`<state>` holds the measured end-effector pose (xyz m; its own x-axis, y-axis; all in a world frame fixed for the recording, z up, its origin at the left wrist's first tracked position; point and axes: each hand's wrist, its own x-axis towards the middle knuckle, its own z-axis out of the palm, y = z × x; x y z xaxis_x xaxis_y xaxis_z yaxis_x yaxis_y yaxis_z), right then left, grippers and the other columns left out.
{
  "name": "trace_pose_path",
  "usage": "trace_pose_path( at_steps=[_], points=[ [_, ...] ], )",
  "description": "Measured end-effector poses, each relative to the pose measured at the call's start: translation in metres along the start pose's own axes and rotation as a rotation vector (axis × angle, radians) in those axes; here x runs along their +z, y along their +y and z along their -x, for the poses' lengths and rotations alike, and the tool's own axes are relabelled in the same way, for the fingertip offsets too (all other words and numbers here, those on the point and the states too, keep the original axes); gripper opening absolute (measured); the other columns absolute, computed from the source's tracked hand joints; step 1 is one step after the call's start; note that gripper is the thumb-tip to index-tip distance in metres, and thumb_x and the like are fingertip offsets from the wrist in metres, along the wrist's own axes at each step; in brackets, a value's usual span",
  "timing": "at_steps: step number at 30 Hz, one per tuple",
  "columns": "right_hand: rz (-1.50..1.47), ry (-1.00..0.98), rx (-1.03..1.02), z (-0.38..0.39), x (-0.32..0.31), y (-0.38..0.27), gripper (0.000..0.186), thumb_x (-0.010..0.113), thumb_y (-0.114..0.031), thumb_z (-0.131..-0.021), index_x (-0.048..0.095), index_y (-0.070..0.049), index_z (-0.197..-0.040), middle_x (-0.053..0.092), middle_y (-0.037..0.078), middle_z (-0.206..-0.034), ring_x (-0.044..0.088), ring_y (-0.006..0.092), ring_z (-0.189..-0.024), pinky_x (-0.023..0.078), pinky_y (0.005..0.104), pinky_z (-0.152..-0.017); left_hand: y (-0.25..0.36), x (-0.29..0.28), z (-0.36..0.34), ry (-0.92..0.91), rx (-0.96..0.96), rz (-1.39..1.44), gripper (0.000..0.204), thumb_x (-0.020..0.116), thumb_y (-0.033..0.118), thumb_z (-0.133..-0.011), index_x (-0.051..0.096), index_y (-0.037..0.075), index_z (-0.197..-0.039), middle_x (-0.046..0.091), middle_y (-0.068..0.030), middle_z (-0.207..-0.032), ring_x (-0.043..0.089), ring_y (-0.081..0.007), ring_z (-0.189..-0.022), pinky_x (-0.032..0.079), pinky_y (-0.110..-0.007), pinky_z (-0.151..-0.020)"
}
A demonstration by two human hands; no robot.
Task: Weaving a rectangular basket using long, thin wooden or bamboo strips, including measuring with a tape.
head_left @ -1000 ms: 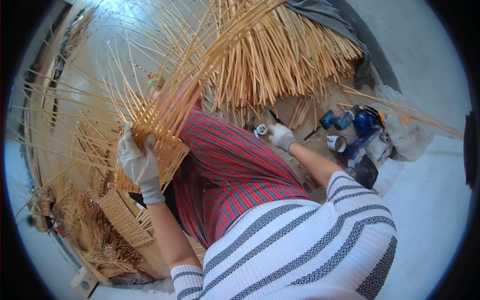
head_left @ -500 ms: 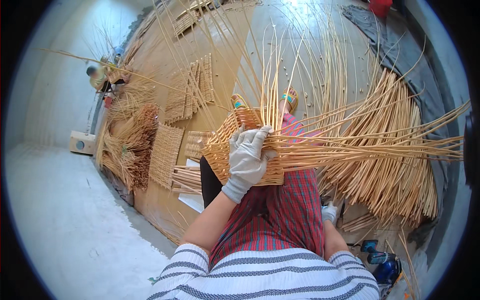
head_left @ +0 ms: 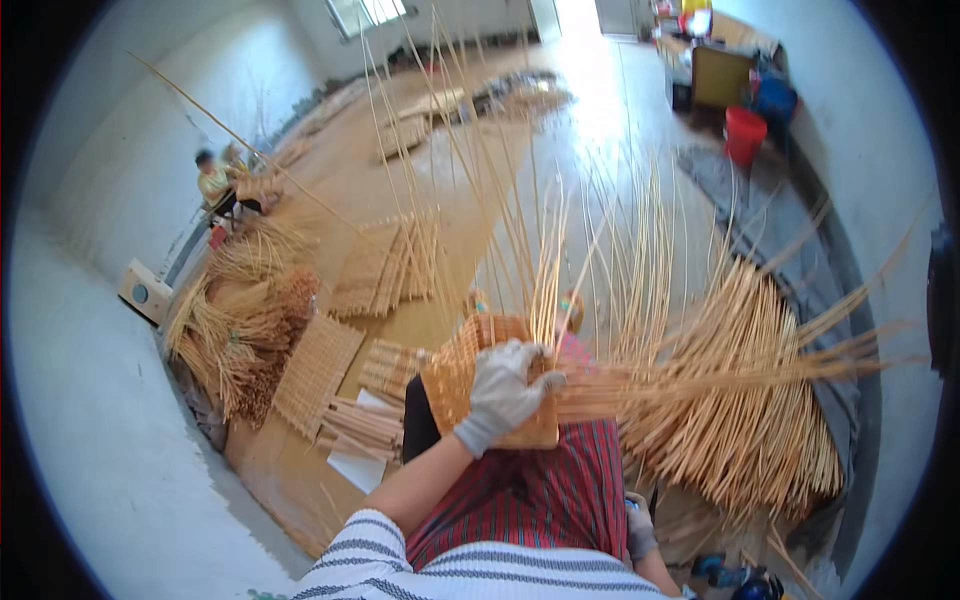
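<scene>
On my lap rests a partly woven wicker basket (head_left: 448, 398), with long unwoven willow rods (head_left: 690, 378) fanning out to the right and others rising away from me. My left hand (head_left: 506, 392), in a pale grey work glove, is closed over its near right part, gripping the weave and rods. Down beside my right thigh is my right hand (head_left: 640, 527), also gloved. Its fingers are mostly hidden; a small dark, pointed shape shows next to it, and whether the hand holds it is unclear.
A large willow bundle (head_left: 740, 420) lies at right on dark cloth. Woven panels (head_left: 320, 375) and brown rod bundles (head_left: 240, 340) cover the left floor. A cordless drill (head_left: 725, 572) is at lower right, a red bucket (head_left: 744, 135) farther back. Another person (head_left: 215, 183) sits far left.
The view has tilted up, showing more of the far room. My left hand keeps its grip on the basket, whose rods blur with motion. More of my right hand shows beside the thigh.
</scene>
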<state>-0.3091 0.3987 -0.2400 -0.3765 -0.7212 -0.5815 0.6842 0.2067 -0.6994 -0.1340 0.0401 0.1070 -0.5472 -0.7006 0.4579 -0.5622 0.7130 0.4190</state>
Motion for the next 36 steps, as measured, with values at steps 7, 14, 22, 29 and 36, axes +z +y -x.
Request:
trace_pose_path(
  at_steps=[7,14,22,29,36],
  points=[
    [0.004,-0.014,-0.508,-0.04,0.122,-0.193,0.009,0.071,-0.014,-0.1,0.064,-0.01,-0.105,0.063,0.0,-0.084,0.063,0.0135,-0.072,0.056,0.0299,-0.062,0.035,-0.093,0.011,0.159,0.055,0.095,0.031,0.084,0.043,-0.088,0.078,0.013,-0.083,0.068,-0.0017,-0.072,0.063,-0.0233,-0.075,0.044,-0.043,-0.078],
    [-0.238,-0.389,-0.167,-0.023,0.257,-0.217,0.01,0.071,-0.015,-0.105,0.069,-0.006,-0.1,0.072,0.004,-0.091,0.07,0.0171,-0.077,0.059,0.0305,-0.064,0.033,-0.127,0.071,0.086,0.279,0.189,0.034,0.082,0.045,-0.088,0.078,0.019,-0.109,0.074,-0.0017,-0.096,0.069,-0.0237,-0.094,0.046,-0.042,-0.093],
    [-0.005,-0.222,-0.35,-0.007,0.293,-0.174,0.015,0.073,-0.021,-0.103,0.066,-0.008,-0.108,0.071,0.003,-0.088,0.069,0.0137,-0.072,0.061,0.0304,-0.065,0.029,-0.107,0.087,-0.031,0.493,0.114,0.035,0.08,0.04,-0.09,0.076,0.015,-0.114,0.067,0.0004,-0.094,0.067,-0.0229,-0.093,0.049,-0.042,-0.088],
    [0.062,-0.325,-0.35,-0.032,0.269,-0.191,0.017,0.072,-0.026,-0.104,0.067,-0.01,-0.104,0.07,0.002,-0.088,0.068,0.0136,-0.072,0.06,0.0314,-0.07,-0.01,-0.145,0.067,0.097,0.377,0.33,0.021,0.081,0.026,-0.087,0.078,0.016,-0.106,0.071,-0.0029,-0.089,0.068,-0.0276,-0.091,0.052,-0.041,-0.085],
    [0.179,-0.613,-0.311,-0.094,0.289,-0.213,0.021,0.072,-0.031,-0.104,0.067,-0.012,-0.1,0.07,0.002,-0.087,0.066,0.0136,-0.072,0.059,0.0323,-0.076,-0.045,-0.2,0.048,0.229,0.083,0.627,0.017,0.084,0.019,-0.09,0.08,0.007,-0.102,0.077,-0.0065,-0.09,0.073,-0.0191,-0.085,0.056,-0.034,-0.079]
  ],
)
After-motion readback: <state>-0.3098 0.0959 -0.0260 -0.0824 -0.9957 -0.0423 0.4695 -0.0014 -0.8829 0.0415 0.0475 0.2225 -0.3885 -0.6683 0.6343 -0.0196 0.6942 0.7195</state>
